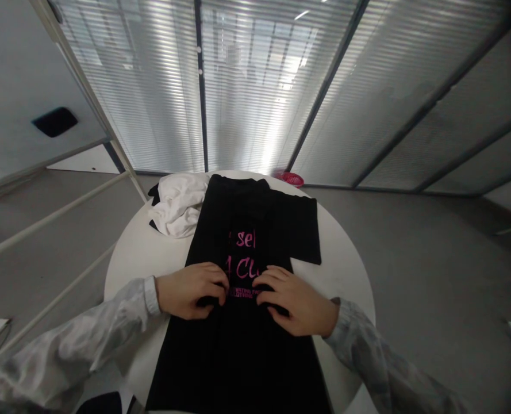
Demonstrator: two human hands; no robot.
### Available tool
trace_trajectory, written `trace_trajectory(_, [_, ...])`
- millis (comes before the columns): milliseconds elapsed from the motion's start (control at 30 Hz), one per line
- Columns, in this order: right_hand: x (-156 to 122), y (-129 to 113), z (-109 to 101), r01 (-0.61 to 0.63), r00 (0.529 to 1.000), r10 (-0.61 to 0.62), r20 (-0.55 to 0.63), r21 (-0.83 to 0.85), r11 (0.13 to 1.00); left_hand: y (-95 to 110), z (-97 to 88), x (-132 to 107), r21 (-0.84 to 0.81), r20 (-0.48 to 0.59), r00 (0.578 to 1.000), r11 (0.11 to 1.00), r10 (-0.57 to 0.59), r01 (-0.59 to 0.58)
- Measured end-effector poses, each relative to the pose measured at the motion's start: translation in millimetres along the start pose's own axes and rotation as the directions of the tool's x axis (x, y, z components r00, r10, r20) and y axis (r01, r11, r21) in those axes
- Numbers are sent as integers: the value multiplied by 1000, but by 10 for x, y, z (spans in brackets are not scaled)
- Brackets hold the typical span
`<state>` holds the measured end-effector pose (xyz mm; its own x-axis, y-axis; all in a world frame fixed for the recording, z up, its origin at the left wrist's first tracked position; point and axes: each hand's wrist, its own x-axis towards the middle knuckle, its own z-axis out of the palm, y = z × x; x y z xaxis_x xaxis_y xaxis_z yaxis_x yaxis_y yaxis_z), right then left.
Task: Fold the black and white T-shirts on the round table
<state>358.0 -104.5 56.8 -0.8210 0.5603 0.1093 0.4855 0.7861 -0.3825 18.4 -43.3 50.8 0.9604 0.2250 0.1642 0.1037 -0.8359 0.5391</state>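
Note:
A black T-shirt (238, 362) with pink lettering lies lengthwise on a round white table (345, 270). One sleeve (300, 227) spreads out to the right, while no sleeve shows on the left side. Part of the lettering is cut off at its edges. My left hand (192, 290) rests on the shirt left of the print, its fingers bent and the thumb apart from them. Across the print, my right hand (298, 302) touches the fabric with spread, slightly curled fingers. Whether either hand pinches any cloth is hard to see.
A crumpled white cloth (180, 204) lies at the table's back left, with something black beneath it. Behind the table's far edge shows a pink-red basket (293, 179). Glass panels with blinds (246, 115) stand beyond, and a pale metal rail (57, 215) runs along the left.

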Motion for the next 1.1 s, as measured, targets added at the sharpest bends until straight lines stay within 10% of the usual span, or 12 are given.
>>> trace_trajectory(267, [90, -37, -27, 74, 992, -71, -100, 28, 997, 73, 11, -11, -63, -49, 999, 998, 24, -27])
trace_trajectory(533, [-136, -17, 384, 18, 990, -35, -138, -120, 993, 259, 416, -169, 107, -234, 972, 993, -13, 39])
trace_trajectory(1100, [-736, -50, 326, 368, 930, -369, 6, 11, 930, 76, 387, -745, 81, -9, 943, 940, 334, -332])
